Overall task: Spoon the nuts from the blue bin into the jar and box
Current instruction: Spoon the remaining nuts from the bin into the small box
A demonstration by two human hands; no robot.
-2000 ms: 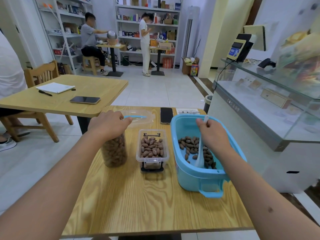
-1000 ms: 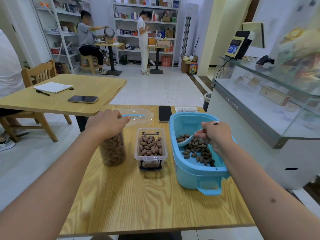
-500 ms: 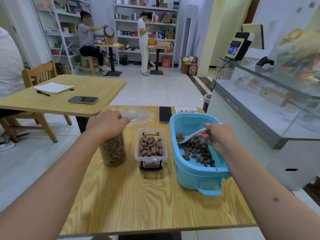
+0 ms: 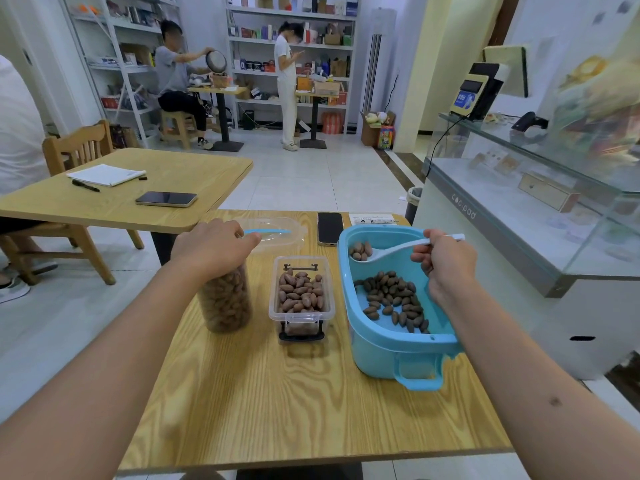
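A few nuts (image 4: 360,251) sit in the bowl of the white spoon (image 4: 391,251), held level over the far end of the blue bin (image 4: 398,355), above the loose nuts scattered across the bin floor. The right hand (image 4: 446,263) has its fingers curled tight round the spoon's handle. Left of the bin stands the clear box (image 4: 301,299), heaped with nuts, and left again the jar (image 4: 225,299), packed nearly to the top. The left hand (image 4: 213,245) rests over the jar's mouth, fingers wrapped round its rim. All three stand in a row on the wooden worktop (image 4: 294,410). Behind them lie a clear lid (image 4: 277,233) and a dark phone (image 4: 329,228).
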